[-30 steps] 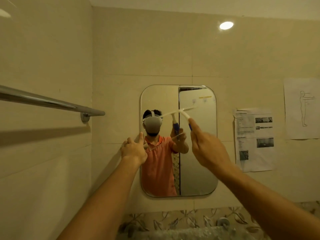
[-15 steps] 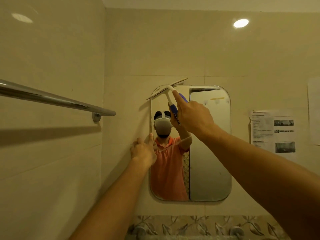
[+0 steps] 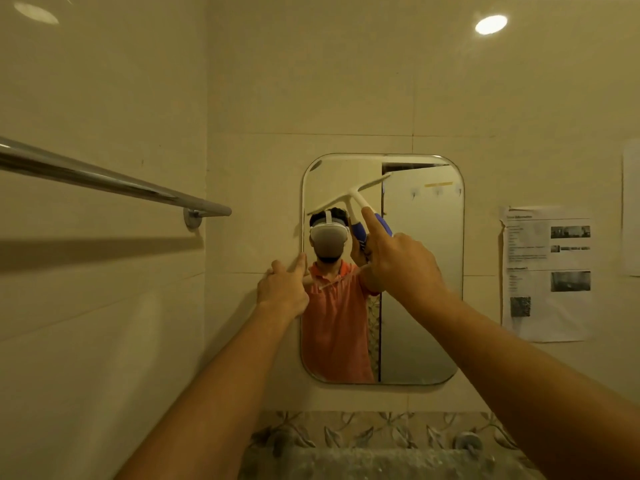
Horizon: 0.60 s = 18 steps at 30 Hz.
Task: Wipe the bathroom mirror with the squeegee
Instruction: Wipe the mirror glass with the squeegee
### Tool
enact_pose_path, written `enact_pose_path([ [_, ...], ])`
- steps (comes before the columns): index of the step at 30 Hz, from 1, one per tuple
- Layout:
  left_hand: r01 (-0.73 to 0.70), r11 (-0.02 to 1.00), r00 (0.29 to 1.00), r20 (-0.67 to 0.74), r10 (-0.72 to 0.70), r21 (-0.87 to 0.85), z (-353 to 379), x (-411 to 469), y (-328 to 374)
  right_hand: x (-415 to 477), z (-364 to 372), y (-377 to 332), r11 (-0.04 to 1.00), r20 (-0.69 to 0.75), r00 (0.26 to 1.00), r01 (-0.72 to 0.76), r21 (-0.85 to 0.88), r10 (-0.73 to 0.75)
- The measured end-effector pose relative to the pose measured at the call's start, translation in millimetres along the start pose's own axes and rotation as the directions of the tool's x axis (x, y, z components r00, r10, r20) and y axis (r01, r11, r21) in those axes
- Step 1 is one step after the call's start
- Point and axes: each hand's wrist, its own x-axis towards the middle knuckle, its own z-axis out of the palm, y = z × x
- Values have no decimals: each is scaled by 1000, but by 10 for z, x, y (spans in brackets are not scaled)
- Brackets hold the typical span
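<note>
Squeegee: blade tilted on the top left of the mirror.
Right hand: grips its blue handle, one finger straight.
Left hand: curled at the mirror's left edge; grip cannot be told.
Wall: towel bar left, paper right.

- Single view is taken from a head-worn camera; the headset is reflected in the mirror.
- Tiled wall is faced squarely, close up, lens pitched slightly down.
- Wide angle is shown: towel rail is caught at left.
</note>
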Motion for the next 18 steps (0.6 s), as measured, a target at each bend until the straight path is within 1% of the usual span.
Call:
enact_pose_path([
  [3,-17,1000,1000,-11,17,-15,33,-7,-51,-248,52,103,1000,47,999,3,-25,-2],
  [10,7,1000,1000,-27,-7,-21,49,-24,-48,-682,24,209,999,172,985,-23,-40,29],
  [18,11,1000,1000,-12,-11,-27,79,-21,-48,-1123,168,362,994,205,975,-74,-76,88],
])
